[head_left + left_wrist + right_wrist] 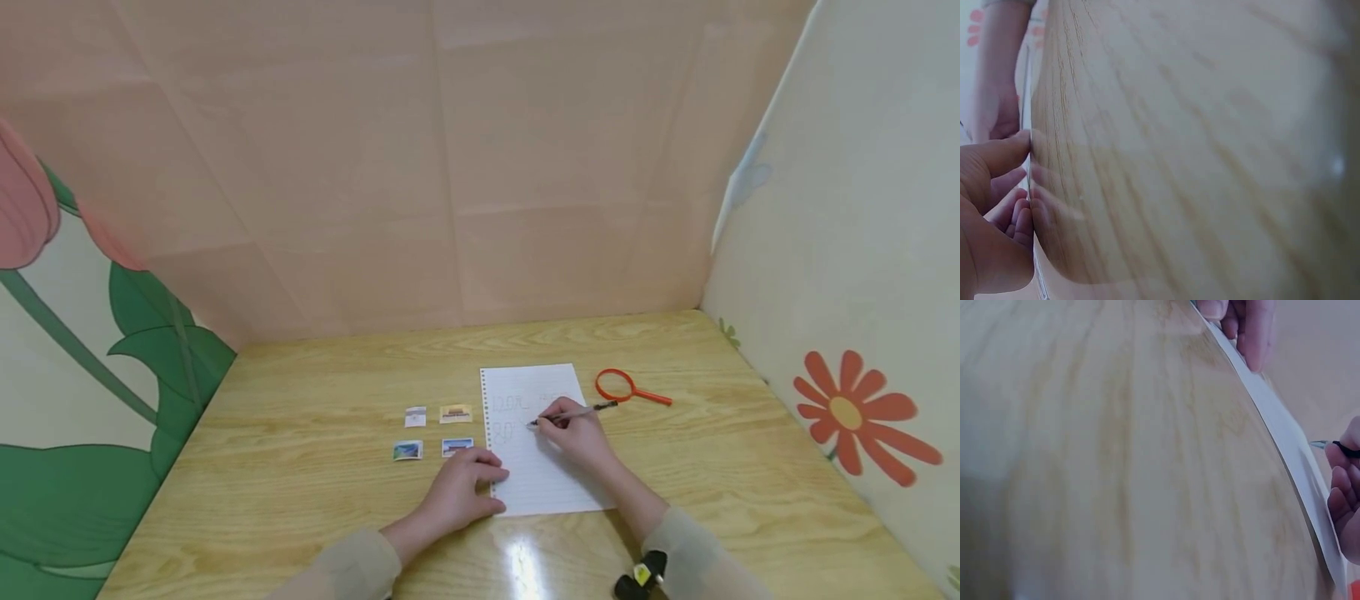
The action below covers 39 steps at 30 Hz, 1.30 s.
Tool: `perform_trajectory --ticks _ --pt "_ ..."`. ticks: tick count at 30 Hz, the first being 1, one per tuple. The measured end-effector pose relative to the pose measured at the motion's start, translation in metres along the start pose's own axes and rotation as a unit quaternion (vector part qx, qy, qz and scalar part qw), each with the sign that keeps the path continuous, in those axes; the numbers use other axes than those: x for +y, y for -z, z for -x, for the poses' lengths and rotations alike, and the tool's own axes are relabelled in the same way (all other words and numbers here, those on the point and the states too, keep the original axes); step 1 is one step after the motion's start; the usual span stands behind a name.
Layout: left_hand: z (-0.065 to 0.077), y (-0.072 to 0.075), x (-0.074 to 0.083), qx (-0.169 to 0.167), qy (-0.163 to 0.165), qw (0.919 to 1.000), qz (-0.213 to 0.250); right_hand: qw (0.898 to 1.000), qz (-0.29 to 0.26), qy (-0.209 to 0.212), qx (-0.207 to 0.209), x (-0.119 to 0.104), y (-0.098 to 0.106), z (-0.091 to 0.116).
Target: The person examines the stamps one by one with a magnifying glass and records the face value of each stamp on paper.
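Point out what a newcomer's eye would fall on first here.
Probably the bright red magnifying glass, lying on the table right of the lined paper. Next, the right hand, holding a pen over that paper, and the large orange-red flower on the right-hand wall.

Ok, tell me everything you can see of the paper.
The paper is a white ruled sheet, holes along its left edge, lying on the table, long sides pointing away. Faint writing marks its upper half. The left hand touches its left edge; the right hand holds a pen to it, tip contact unclear.
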<state>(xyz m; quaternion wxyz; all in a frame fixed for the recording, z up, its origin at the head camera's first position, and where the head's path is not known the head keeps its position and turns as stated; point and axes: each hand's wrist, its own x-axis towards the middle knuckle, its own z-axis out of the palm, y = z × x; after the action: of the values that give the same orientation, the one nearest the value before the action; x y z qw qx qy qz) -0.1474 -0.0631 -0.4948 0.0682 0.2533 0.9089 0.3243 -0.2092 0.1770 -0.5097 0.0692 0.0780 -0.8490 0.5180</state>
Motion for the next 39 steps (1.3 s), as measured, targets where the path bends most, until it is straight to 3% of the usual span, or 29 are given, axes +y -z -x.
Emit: perform_trajectory --ticks 14,21,39 --pt "-0.001 0.000 -0.002 0.003 -0.011 0.9999 0.005 0.999 0.046 0.023 -0.011 -0.005 -0.012 0.000" --pt "0.000 -0.001 -0.004 0.006 -0.019 0.9998 0.005 0.999 0.038 0.017 0.006 -0.005 -0.007 0.002" --pt "0.001 -0.001 -0.001 0.007 -0.016 0.9998 0.010 0.999 0.041 0.004 -0.023 -0.008 -0.004 0.010"
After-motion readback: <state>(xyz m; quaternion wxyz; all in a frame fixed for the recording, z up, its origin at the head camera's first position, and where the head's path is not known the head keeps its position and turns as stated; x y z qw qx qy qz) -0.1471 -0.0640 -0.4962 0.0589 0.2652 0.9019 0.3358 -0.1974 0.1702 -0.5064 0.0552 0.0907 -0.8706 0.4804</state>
